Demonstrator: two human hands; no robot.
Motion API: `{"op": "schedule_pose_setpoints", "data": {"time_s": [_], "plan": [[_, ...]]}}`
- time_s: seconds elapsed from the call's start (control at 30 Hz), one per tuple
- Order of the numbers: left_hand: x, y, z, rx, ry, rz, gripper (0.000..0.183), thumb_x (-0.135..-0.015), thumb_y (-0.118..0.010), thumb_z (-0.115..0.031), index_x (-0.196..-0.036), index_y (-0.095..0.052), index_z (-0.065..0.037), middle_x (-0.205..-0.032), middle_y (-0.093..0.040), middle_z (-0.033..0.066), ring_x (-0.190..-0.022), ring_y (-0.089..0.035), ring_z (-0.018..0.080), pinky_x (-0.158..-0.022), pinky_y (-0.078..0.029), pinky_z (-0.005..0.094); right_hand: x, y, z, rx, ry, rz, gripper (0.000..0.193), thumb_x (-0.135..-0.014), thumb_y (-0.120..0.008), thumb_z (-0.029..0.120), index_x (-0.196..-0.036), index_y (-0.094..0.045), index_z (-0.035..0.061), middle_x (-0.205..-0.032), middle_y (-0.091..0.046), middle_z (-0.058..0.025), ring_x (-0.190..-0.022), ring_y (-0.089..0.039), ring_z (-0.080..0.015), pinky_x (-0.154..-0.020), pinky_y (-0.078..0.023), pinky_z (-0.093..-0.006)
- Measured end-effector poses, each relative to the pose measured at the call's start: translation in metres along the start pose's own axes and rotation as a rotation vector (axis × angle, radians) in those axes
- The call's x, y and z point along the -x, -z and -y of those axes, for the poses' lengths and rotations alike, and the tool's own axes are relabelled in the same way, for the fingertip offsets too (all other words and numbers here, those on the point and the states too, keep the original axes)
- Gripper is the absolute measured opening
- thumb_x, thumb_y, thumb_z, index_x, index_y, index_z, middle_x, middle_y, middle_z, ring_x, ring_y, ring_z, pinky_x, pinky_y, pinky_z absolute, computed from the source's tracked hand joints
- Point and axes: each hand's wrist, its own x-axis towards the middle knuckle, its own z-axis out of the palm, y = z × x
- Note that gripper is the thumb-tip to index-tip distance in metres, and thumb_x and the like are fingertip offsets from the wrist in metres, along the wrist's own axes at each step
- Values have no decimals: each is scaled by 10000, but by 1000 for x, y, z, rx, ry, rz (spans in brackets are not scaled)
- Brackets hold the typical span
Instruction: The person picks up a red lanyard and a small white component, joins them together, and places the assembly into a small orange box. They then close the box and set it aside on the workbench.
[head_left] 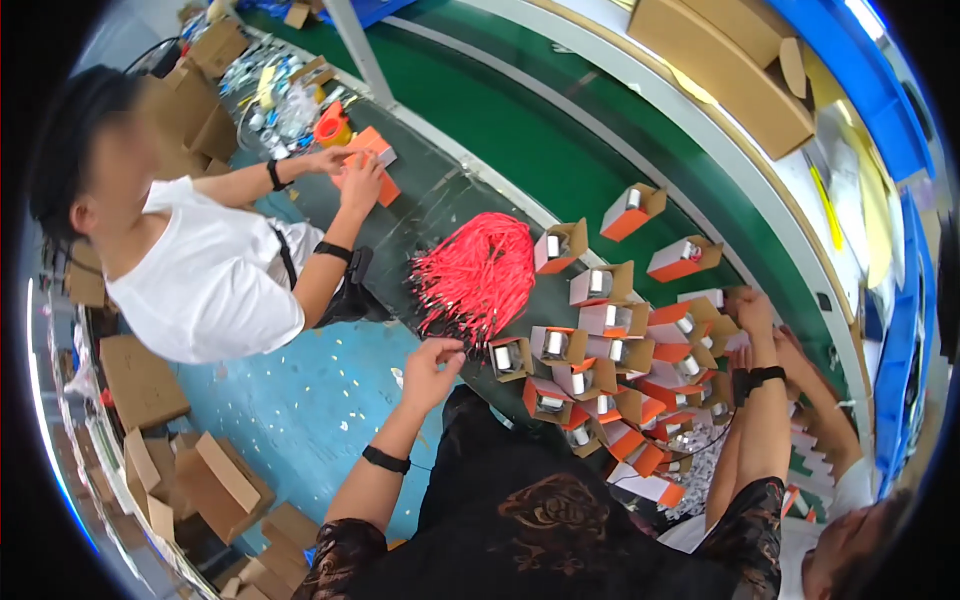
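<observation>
Packed close right of centre, open orange-and-white boxes [612,320], flaps up, several tilted against neighbours, with scarcely a gap between. Reaches with right hand [753,312] to the cluster's edge at two o'clock, by a pale box [700,297]; touching or just beside, cannot tell which, nor make out the grip, with fingertips partly hidden. At the cluster's ten o'clock, a red cable bundle [480,270], dark ends fanned toward the near table edge. Holds left hand [432,375] at the bundle's seven o'clock, near that edge, thumb and fingertips drawn together; cannot tell of anything pinched there. Farther out, at twelve and one o'clock from the cluster, two open boxes [628,215], apart from the rest, on a green surface [540,125] with room around both. Tight at the cluster's four o'clock, beside a second person's forearm [818,400]. Roomier at eleven o'clock, across dark tabletop [430,195] between the bundle and a co-worker's hands [362,178], set on an orange box [372,140]. At eight o'clock, past the table edge, blue floor [290,400], then brown cartons [220,485].
</observation>
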Motion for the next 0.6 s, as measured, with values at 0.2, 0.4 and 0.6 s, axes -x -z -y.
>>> {"op": "schedule_pose_setpoints", "data": {"time_s": [0.2,0.4,0.6], "plan": [[-150,-55,13,-140,-108,94,185,-816,-691,-207,-923,-703,-57,-843,-687,134,-731,-680,238,-683,-529,354,125,76,74,-804,-47,-185,144,-871,-623,96,-895,-651,-44,-722,-640,-18,-634,-578,-92,-579,-457,-243],[-272,-134,22,-646,-276,60,310,-791,-709,-338,-1007,-709,-117,-1024,-639,126,-983,-611,309,-829,-510,430,310,107,133,-673,-274,-226,147,-888,-625,65,-987,-653,-40,-833,-661,-13,-705,-565,-56,-640,-461,-213],[-289,-143,37,-856,-367,236,185,-805,-684,-301,-915,-732,-160,-1003,-636,119,-981,-592,299,-854,-483,444,421,77,156,-844,-512,-322,108,-873,-665,34,-962,-670,-27,-797,-666,-10,-672,-551,-30,-606,-441,-186]]}}
